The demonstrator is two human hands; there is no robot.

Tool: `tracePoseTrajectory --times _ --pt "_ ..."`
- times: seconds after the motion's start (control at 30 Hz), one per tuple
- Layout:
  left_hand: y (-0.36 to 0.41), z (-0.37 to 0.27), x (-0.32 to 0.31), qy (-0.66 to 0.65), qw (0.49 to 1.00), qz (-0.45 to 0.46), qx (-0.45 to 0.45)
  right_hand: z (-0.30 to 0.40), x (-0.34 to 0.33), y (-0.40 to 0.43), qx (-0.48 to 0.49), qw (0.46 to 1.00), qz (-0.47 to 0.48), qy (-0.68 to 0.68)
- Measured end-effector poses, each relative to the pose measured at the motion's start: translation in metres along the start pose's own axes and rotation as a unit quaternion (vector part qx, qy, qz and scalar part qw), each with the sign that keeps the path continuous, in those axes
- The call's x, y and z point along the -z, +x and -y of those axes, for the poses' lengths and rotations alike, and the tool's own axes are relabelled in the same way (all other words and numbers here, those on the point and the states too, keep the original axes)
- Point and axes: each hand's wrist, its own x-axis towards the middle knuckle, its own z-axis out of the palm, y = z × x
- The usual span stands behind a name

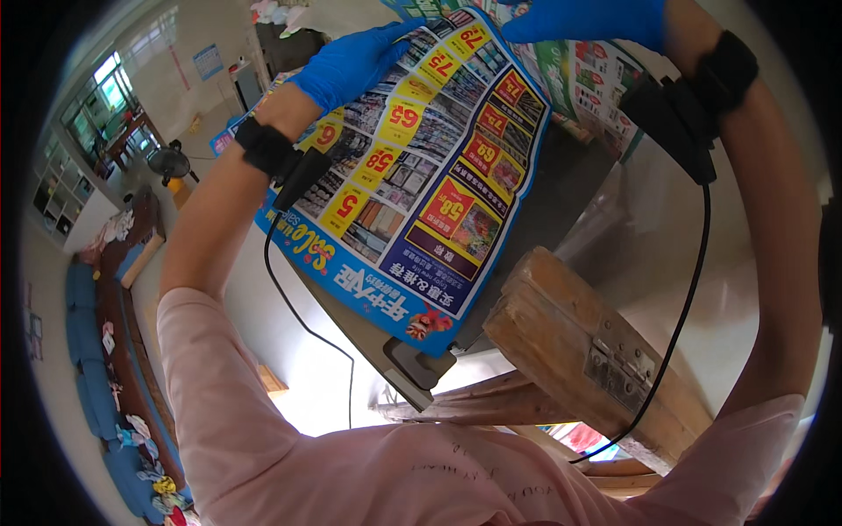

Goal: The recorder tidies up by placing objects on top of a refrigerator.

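A printed sale flyer [421,151] with a blue border lies spread before me on a dark surface [559,177]. My left hand [358,62], in a blue glove, rests flat on the flyer's upper left part, its fingers pointing towards the top edge. Near the flyer's top right corner is my right hand [592,23], gloved in blue too and partly cut off by the frame's upper rim. Beneath and beyond it, another printed sheet [598,85], green and white, shows. Black straps with cabled devices sit on both wrists.
A wooden piece with a metal hinge [618,368] juts up close to my body at the lower right. Black cables hang from both wrists. Farther off at left stand a black fan [171,161], a blue sofa [85,342] with scattered cloths, and white shelves [62,197].
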Motion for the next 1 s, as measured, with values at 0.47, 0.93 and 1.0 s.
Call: tracePoseTrajectory --times 0.47,0.93,1.0 --pt "0.037 -0.045 -0.071 -0.054 0.99 0.007 -0.131 0.007 0.012 0.021 -0.012 0.996 0.011 -0.086" --pt "0.089 -0.043 -0.099 -0.022 0.948 0.313 -0.046 0.015 0.028 0.022 -0.022 0.995 0.002 -0.095" --pt "0.087 -0.044 -0.1 -0.017 0.958 0.286 -0.031 0.017 0.032 0.024 -0.038 0.994 0.02 -0.096"
